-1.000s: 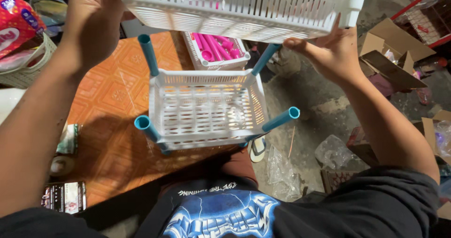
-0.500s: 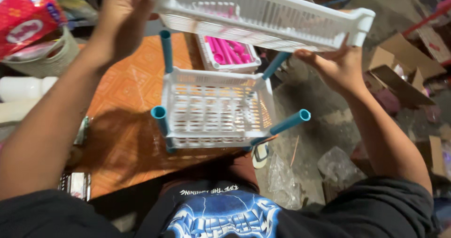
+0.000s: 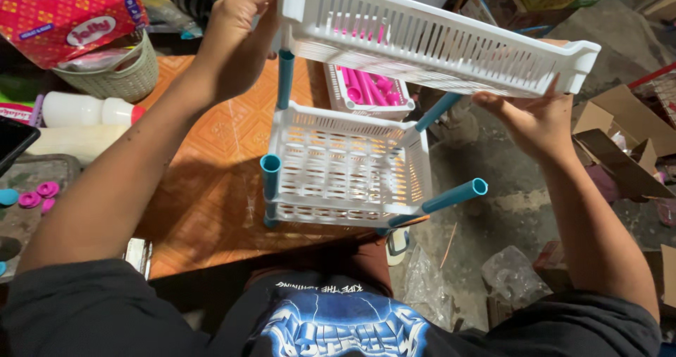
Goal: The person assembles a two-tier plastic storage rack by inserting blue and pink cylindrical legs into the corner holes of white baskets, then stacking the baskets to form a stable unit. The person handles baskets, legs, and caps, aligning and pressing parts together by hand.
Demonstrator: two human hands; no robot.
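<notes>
My left hand [image 3: 236, 29] grips the far left corner of a white slotted plastic tray [image 3: 436, 44], held tilted above a second white tray [image 3: 348, 167]. My right hand [image 3: 531, 117] supports the upper tray's right end from below. Teal tubes stand at the lower tray's corners: one [image 3: 285, 79] reaches up to the upper tray's left corner, one [image 3: 270, 177] has an open top at the near left, one [image 3: 451, 196] leans outward at the near right, and one [image 3: 438, 110] rises at the far right.
A small white tray with several pink tubes [image 3: 370, 89] lies on the orange patterned tabletop [image 3: 211, 188]. A woven basket [image 3: 116, 75] with a red packet, a white bottle [image 3: 84, 109], pink caps [image 3: 39, 193] sit left. Cardboard boxes [image 3: 620, 146] and plastic wrap [image 3: 514, 276] lie on the floor right.
The view has swung so both trays sit further right. The upper tray has tilted, its right end lower, and its left corner now meets the far left teal tube.
</notes>
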